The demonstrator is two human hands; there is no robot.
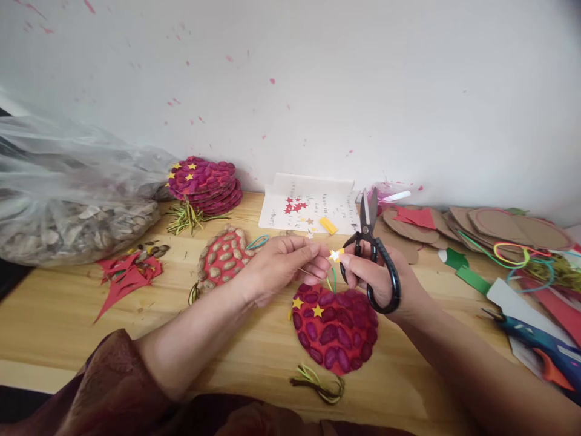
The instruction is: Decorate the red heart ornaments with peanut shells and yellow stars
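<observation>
A small white-and-yellow paper star (334, 255) sits between my two hands. Its left edge is at the pinched fingertips of my left hand (295, 260). The thumb and finger of my right hand (374, 275) grip its other side. Black-handled scissors (370, 224) hang in my right hand too, blades pointing up. Just below lies a red heart-shaped piece (329, 334) covered in purple-dyed peanuts, with yellow stars at its upper left and a green loop on top. A yellow-green and dark tassel (321, 383) lies under it.
Red paper stars (295, 206) and a yellow strip (328, 226) lie on a written sheet (276, 212). Left are a peanut-covered piece (227, 257), red scraps (129, 278), a stack (204, 188) and a plastic bag (72, 212). Cardboard cutouts (490, 227) and a glue gun (535, 339) lie right.
</observation>
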